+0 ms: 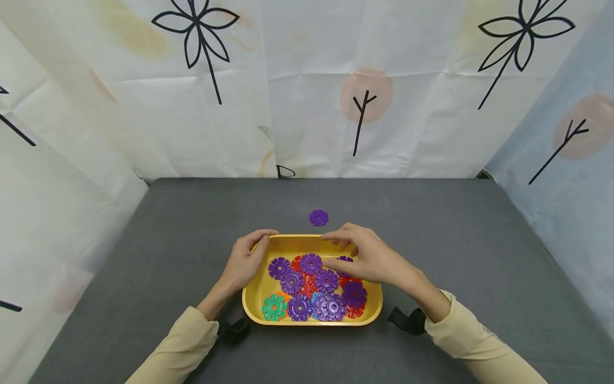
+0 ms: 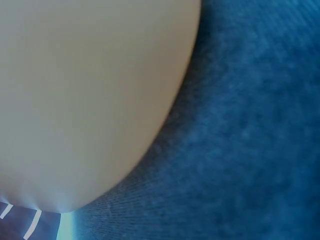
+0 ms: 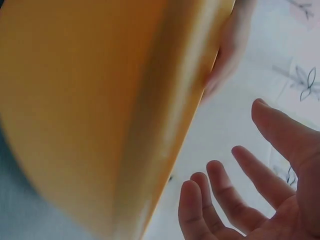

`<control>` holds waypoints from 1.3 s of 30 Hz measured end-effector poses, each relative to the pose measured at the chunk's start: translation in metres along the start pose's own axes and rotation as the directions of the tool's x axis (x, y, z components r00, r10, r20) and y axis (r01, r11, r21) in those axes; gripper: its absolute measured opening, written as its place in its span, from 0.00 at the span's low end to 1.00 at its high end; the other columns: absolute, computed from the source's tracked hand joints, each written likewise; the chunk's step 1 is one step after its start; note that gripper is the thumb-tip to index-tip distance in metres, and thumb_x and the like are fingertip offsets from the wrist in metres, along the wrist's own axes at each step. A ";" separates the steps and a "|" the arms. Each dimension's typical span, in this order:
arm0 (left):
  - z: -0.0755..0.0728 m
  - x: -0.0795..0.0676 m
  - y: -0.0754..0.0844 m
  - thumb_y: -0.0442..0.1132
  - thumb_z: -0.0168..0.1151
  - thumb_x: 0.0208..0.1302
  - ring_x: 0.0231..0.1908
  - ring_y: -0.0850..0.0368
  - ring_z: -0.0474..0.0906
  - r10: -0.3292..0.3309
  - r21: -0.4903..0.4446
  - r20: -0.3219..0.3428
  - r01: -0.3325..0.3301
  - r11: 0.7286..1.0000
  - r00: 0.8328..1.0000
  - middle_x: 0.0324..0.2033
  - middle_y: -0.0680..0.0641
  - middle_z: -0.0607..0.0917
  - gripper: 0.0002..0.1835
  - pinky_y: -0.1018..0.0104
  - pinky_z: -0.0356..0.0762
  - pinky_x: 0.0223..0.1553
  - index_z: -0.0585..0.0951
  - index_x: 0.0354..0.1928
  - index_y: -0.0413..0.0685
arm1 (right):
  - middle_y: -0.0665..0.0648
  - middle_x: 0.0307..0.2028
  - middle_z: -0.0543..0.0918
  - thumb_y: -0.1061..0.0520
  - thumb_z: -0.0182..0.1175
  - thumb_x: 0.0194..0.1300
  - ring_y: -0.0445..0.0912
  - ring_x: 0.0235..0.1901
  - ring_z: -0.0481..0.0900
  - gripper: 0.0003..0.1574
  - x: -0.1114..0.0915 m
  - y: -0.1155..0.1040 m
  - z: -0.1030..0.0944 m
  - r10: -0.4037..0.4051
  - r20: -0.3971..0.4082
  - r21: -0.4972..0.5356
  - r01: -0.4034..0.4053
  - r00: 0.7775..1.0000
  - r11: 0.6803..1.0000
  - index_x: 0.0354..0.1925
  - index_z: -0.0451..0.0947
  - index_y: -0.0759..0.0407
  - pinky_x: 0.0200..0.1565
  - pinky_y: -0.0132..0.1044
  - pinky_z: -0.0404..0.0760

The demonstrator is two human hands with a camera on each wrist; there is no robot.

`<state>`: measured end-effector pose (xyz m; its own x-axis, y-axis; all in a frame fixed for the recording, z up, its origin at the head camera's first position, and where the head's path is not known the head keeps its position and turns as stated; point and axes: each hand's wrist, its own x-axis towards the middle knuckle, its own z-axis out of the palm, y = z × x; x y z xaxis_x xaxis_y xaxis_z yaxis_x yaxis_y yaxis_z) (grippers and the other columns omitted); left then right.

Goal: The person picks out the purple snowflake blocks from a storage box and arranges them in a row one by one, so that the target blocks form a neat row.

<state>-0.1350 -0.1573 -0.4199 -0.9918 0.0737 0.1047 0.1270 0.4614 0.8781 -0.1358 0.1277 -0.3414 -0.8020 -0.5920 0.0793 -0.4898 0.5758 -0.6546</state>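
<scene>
The yellow tray (image 1: 297, 244) is gripped at its far-left rim by the left hand (image 1: 245, 260); over the discs (image 1: 327, 281) inside, the right hand (image 1: 366, 255) is held released, fingers parted. The tray's long axis is laid left-to-right.

The tray (image 1: 254, 298) is plain yellow, its purple discs (image 1: 355, 293) outnumbering the red discs (image 1: 309, 284), with one green disc (image 1: 273, 313) and glimpses of orange discs (image 1: 284, 295) and blue discs (image 1: 314, 297). Dark grey colours the bench (image 1: 431, 224), pale cream-yellow the sleeves (image 1: 182, 336), and black the straps (image 1: 413, 322). The white cloth (image 1: 307, 106) bears black line-drawn flowers and twigs, peach circles and faint yellow blots, turning bluish at the right.
</scene>
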 end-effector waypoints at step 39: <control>0.002 0.006 -0.002 0.39 0.45 0.82 0.43 0.46 0.85 -0.014 -0.050 0.029 0.015 0.999 0.999 0.54 0.37 0.86 0.18 0.69 0.84 0.34 0.82 0.60 0.43 | 0.57 0.40 0.79 0.48 0.80 0.53 0.42 0.35 0.66 0.37 0.027 -0.016 0.097 0.096 0.032 -0.024 -0.095 0.995 0.995 0.57 0.84 0.65 0.36 0.31 0.65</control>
<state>-0.1410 -0.1561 -0.4215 -0.9925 0.0932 0.0791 0.1111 0.4172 0.9020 -0.1166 0.0482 -0.4019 -0.8340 -0.5518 -0.0078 -0.4194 0.6430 -0.6408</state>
